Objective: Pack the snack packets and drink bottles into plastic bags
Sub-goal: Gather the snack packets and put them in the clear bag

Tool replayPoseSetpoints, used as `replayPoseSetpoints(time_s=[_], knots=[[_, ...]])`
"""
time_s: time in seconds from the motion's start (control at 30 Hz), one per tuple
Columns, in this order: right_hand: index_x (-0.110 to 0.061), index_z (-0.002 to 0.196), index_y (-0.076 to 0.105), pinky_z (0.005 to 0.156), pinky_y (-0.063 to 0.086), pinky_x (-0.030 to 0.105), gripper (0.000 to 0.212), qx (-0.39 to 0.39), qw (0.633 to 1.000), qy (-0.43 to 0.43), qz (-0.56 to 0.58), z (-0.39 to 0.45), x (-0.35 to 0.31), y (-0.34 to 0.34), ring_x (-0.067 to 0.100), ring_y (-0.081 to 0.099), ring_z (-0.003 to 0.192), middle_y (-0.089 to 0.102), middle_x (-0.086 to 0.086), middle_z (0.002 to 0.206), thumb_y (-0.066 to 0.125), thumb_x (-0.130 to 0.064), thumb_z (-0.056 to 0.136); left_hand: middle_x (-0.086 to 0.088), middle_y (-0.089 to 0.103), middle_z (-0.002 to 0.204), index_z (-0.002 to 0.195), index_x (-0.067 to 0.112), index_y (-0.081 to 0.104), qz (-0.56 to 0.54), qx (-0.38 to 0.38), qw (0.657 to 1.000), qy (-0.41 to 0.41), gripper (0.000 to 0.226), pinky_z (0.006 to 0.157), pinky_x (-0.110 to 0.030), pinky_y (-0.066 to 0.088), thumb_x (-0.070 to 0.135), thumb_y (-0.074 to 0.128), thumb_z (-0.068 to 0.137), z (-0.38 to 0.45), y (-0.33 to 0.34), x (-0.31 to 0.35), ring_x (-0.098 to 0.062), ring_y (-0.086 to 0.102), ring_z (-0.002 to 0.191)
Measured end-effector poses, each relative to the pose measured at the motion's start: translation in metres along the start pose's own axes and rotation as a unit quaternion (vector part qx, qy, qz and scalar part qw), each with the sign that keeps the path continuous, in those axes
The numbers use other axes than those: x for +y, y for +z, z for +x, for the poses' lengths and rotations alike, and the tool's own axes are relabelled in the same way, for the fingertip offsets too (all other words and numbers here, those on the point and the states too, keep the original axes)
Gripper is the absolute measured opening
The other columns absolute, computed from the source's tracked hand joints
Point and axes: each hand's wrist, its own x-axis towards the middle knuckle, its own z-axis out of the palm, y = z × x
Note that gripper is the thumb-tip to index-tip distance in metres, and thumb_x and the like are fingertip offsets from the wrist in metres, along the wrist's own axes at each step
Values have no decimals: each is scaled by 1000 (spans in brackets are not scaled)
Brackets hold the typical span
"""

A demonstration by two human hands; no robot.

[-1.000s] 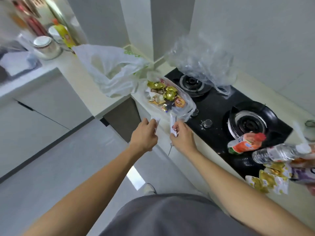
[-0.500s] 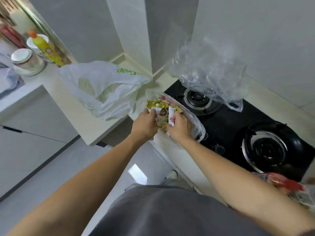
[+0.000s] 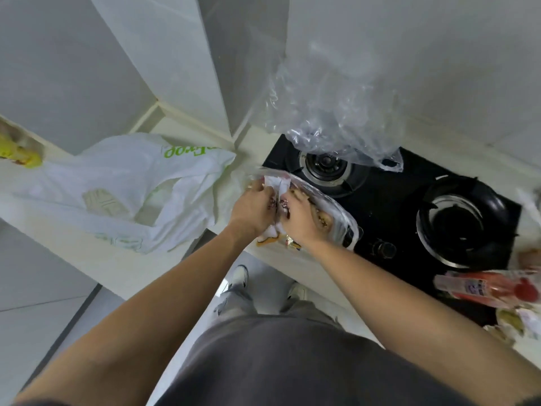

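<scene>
A clear plastic bag of snacks [image 3: 336,218] lies on the counter edge beside the stove. My left hand [image 3: 251,208] and my right hand [image 3: 298,218] are close together over it, each gripping one of the bag's white handles [image 3: 276,183], which meet between the hands. Gold and orange snack packets [image 3: 269,240] show below my wrists. A red drink bottle [image 3: 486,287] lies at the right of the stove, with more snack packets [image 3: 512,320] beneath it at the frame edge.
A white bag with green lettering [image 3: 123,186] lies on the left counter. An empty crumpled clear bag [image 3: 336,106] stands over the black gas stove [image 3: 395,206]. A yellow bottle [image 3: 17,150] sits far left. Walls rise close behind; floor and my shoes are below.
My hands have moved forward over the snack bag and brought its handles together. The view has tilted down and closer; the water bottle at right is out of sight.
</scene>
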Motion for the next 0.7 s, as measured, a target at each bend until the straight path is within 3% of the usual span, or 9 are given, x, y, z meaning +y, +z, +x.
replayPoseSetpoints(time_s=[0.1,0.23,0.37,0.5,0.7], knots=[[-15,116,64,78,53,41,25,-3,998,39,-49,1,-6,7,34,65,103,52,6,126,65,-11,92,-8,53,126,114,15,65,33,-35,997,68,25,75,-43,51,26,62,92,5,0,-10,-35,56,112],[-15,120,65,83,54,45,25,9,995,73,-67,-5,-13,8,35,64,105,52,7,127,64,-17,96,-5,49,139,132,22,60,78,-51,988,121,36,92,-45,51,29,57,97,12,-3,-22,-32,42,130],[-14,116,65,79,53,43,25,101,985,75,-118,-33,-16,3,30,59,106,56,8,122,57,-27,97,-9,53,132,130,20,62,81,-3,986,149,39,82,-44,51,38,55,95,7,-9,-30,-32,48,120],[-16,112,62,92,46,44,29,149,967,64,-194,-64,-13,-8,28,51,110,53,6,116,55,-33,90,-6,55,126,127,22,60,105,72,965,231,43,86,-45,47,42,56,89,-3,-13,-21,-29,50,115],[-19,116,58,90,45,41,33,197,955,126,-180,-129,14,-23,26,49,111,52,3,117,54,-37,88,-3,53,126,126,24,58,115,61,937,323,43,83,-43,47,42,56,87,-33,2,40,-27,50,115]])
